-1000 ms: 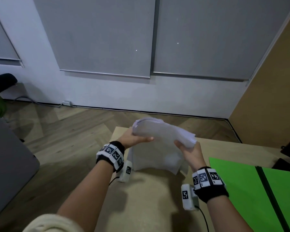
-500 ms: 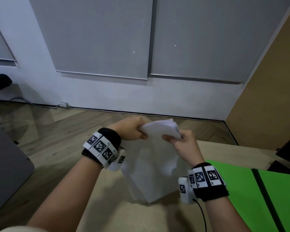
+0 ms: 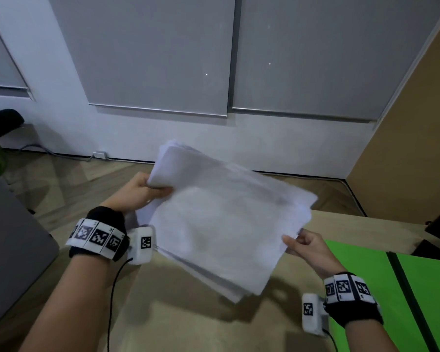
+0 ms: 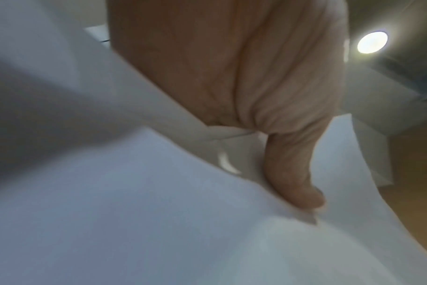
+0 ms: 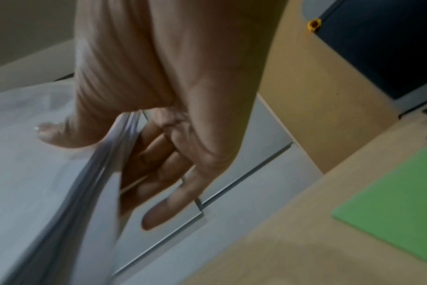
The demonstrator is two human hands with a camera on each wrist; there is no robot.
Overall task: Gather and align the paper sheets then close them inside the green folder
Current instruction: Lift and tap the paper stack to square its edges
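— White sheets, a loose stack, held in the air over the desk. Where gripped?

— Pinched at two opposite ends. Left hand at the far-left corner, thumb on top, fingers curled beneath; seen close from the left wrist, thumb pressed flat on the top sheet. Right hand at the near-right edge, thumb above, fingers spread under the stack, edge of the stack wedged between.

— Pose of the arms?

— Both forearms reaching forward, wrists banded with markers; left raised higher and farther, right lower and nearer.

— Which way lying?

— Nearly flat, broad face up, long axis slanting from far left down to near right; near corner drooping toward the desk, edges fanned and not squared.

— Different from half a second back?

— Then bunched together, hands close, sheets hanging down almost upright. Now spread wide apart and laid out flat; right hand shifted right and nearer.

— Around it?

— Green folder lying open on the desk at right, dark spine down its middle, apart from the sheets. Beyond, wood floor, white wall, grey blinds.
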